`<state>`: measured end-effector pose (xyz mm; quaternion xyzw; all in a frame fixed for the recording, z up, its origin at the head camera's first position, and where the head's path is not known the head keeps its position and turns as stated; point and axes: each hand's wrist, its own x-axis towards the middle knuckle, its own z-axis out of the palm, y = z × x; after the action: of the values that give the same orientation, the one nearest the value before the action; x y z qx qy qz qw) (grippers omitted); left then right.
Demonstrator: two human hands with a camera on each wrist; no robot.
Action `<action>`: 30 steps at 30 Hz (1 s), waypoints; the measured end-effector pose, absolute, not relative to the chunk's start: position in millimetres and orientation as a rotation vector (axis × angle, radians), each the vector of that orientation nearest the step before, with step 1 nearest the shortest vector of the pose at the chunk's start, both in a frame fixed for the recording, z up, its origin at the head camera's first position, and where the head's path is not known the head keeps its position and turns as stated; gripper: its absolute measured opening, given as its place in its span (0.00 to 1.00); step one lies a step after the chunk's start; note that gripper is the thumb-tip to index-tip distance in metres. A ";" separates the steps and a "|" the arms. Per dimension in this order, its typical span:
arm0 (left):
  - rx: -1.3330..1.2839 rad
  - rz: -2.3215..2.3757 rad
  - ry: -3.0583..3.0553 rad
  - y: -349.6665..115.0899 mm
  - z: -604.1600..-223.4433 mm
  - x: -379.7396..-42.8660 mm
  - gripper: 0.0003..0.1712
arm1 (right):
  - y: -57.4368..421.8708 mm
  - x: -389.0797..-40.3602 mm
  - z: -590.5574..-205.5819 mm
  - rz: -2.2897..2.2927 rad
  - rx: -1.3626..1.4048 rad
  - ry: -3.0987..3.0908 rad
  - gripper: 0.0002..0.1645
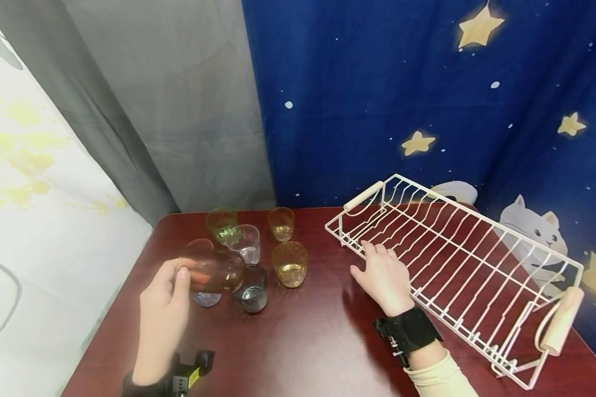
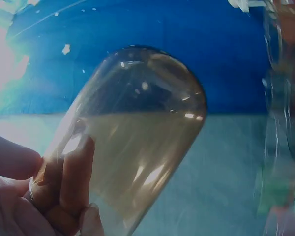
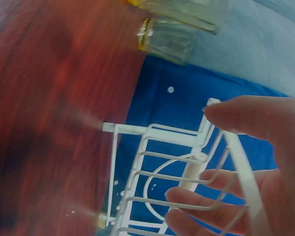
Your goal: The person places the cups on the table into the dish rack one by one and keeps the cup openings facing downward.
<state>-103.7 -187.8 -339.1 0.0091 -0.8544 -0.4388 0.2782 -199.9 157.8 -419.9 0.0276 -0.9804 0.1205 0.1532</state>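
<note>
My left hand grips an amber-brown glass near one end, tipped onto its side above the table. In the left wrist view the glass's rounded end points up and the fingers show through its wall. Several other glasses stand around it: a grey glass, a clear glass, a green glass and two yellow ones. A bluish glass is partly hidden beneath the held one. My right hand holds the near rail of a white wire dish rack, thumb outside, fingers reaching inside.
The larger yellow glass and a smaller yellow glass stand between the held glass and the rack. Wooden handles sit at both rack ends. Curtains hang behind the dark red table.
</note>
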 end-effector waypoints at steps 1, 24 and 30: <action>-0.006 -1.233 -2.285 -184.9 -338.3 -106.2 0.09 | 158.1 -199.3 -418.4 0.365 0.081 -2.819 0.39; -0.391 -1.954 -2.188 -101.8 -351.4 -132.8 0.10 | 141.8 -177.9 -374.0 0.936 0.553 -2.664 0.30; -0.449 -2.037 -2.172 -92.4 -353.3 -133.0 0.11 | 126.8 -177.2 -366.9 1.122 0.871 -2.574 0.48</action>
<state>-133.0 -92.4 -353.3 -0.1487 -0.7198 -0.6750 0.0649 -177.2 126.8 -366.9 0.2947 -0.8711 0.3798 0.1006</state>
